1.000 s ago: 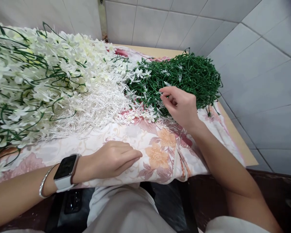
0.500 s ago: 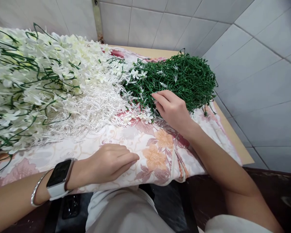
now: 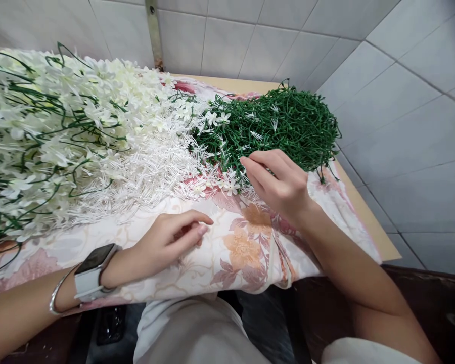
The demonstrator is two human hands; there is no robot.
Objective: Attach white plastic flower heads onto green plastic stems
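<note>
My left hand (image 3: 172, 237), with a smartwatch (image 3: 96, 263) and a silver bangle (image 3: 54, 296) on its wrist, hovers over the floral cloth (image 3: 197, 263). Its index finger and thumb are a little apart, and I see nothing between them. At the near edge of a heap of green plastic stems (image 3: 291, 126), my right hand (image 3: 278, 184) is closed in a pinch; whatever its fingertips hold, if anything, is too small to make out. White thin-pronged pieces (image 3: 147, 177) lie in a loose pile left of it, with a few small white flowers (image 3: 229, 184) close by.
White artificial flowers on green stems (image 3: 41, 131) are heaped along the left. The cloth covers a pale wooden board (image 3: 379, 237). Tiled walls (image 3: 413, 151) close in the back and right. Below the table edge a dark phone-like object (image 3: 110, 323) lies beside my lap.
My left hand has turned and its thumb and index finger have parted. The right hand has moved slightly toward me and to the right, still pinched.
</note>
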